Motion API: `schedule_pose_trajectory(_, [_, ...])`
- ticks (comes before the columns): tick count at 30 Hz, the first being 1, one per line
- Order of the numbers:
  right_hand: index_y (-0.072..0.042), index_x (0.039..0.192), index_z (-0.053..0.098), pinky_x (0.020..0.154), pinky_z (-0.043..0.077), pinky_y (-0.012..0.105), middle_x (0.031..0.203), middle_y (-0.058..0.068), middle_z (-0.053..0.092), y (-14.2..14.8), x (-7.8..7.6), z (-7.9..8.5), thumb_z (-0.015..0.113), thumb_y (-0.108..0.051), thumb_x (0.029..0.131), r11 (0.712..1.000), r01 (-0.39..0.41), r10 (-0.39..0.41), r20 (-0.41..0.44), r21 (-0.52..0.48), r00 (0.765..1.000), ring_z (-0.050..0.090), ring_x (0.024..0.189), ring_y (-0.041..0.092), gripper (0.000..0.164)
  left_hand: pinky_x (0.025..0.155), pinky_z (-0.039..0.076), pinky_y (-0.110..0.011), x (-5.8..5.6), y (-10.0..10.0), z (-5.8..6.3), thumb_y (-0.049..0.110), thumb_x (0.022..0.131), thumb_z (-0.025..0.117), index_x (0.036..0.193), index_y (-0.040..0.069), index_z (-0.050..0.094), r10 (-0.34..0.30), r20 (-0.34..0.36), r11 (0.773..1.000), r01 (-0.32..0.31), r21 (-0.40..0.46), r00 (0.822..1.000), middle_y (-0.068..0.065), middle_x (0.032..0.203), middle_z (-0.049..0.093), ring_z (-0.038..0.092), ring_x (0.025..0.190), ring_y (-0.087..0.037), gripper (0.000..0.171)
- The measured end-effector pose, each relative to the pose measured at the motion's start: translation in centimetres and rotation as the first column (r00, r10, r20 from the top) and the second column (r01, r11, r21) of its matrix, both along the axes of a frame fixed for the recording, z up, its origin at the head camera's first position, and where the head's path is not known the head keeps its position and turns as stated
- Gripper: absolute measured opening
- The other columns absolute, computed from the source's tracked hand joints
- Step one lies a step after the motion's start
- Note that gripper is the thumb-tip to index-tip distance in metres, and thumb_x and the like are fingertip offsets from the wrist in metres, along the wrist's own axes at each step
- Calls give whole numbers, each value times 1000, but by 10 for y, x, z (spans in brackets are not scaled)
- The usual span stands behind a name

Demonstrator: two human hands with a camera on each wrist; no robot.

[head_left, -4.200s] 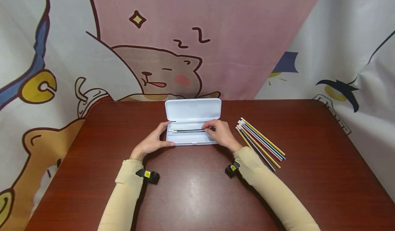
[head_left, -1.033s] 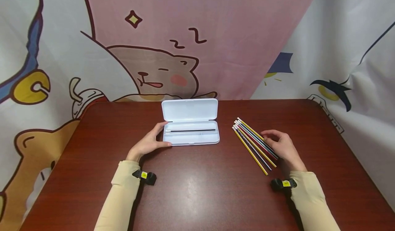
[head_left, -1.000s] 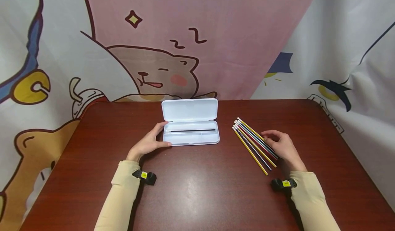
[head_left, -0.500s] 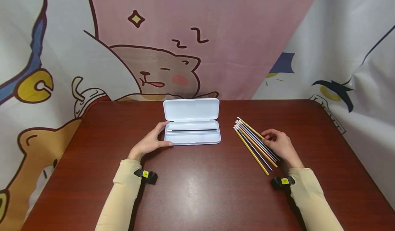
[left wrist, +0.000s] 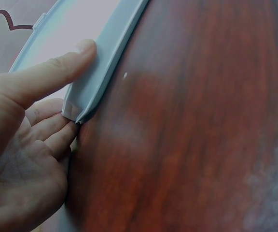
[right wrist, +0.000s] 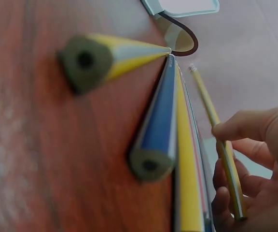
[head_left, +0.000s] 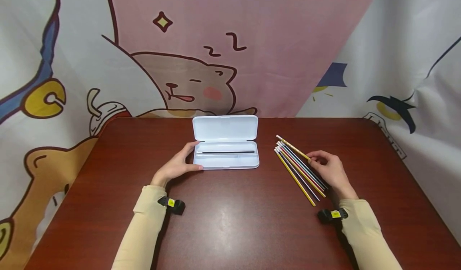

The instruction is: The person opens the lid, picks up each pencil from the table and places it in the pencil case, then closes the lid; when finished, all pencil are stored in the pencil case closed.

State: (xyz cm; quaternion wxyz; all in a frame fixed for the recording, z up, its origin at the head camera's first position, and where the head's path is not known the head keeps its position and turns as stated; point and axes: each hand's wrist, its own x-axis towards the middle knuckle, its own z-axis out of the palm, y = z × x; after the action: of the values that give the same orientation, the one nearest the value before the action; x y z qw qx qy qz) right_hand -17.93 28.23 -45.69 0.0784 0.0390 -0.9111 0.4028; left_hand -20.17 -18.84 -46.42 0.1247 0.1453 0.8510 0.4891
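Note:
A white pencil case (head_left: 219,163) lies open on the table, its lid (head_left: 225,128) raised at the back. One dark pencil (head_left: 227,152) lies lengthwise in its long compartment. My left hand (head_left: 176,166) holds the case's left end, thumb at the front edge and fingers round the end and back corner. To the right, my right hand (head_left: 329,172) pinches a yellow pencil (head_left: 292,146) between thumb and fingers. In the right wrist view that yellow pencil (right wrist: 207,99) is tilted and apart from the others. Several more pencils (head_left: 297,170) lie fanned beside the hand, white ends toward the back.
The brown wooden table (head_left: 223,222) reaches back to a cartoon-printed curtain (head_left: 281,53). Bare tabletop lies between the case and the pencils. Each wrist carries a small black camera, such as the left one (head_left: 176,206).
My right hand left the case, where the dark pencil now lies, and went to the pencils on the right. It has lifted a yellow pencil off the bunch. The left hand stays at the case.

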Motion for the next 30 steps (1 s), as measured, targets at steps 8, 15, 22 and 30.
schedule_pose_trajectory(8, [0,106,69,56,44,21,87,13,62,-10,-3,6,65,-8,92,997,-30,31,17,-64,999,54,70,13,17,111,19,-48,-1,0,0,15,78,81,147,8,29,3,-11,1000,-3,-3,1000,-19,153,29,24,141,-29,87])
schedule_pose_trajectory(15, [0,106,71,57,43,22,88,13,65,-25,-2,8,66,-1,90,996,-88,87,-21,-31,996,55,70,15,17,111,19,-49,-2,-2,-4,12,77,82,145,4,32,-10,-53,1000,11,25,999,-21,150,32,27,139,-31,85])
schedule_pose_trajectory(22, [0,105,72,63,44,20,94,13,68,-44,-4,10,68,-2,88,988,-137,135,-27,-78,990,57,78,17,17,110,19,-51,-1,-1,-4,12,78,82,145,5,32,-10,-51,1000,11,22,999,-21,150,32,27,139,-32,84])
schedule_pose_trajectory(30, [-1,99,74,63,41,22,92,12,69,-67,-15,8,69,2,85,977,-186,180,-55,-107,982,52,76,18,15,110,17,-54,7,4,12,6,79,79,145,-1,31,-1,-41,999,3,44,999,-27,149,31,26,139,-37,82])
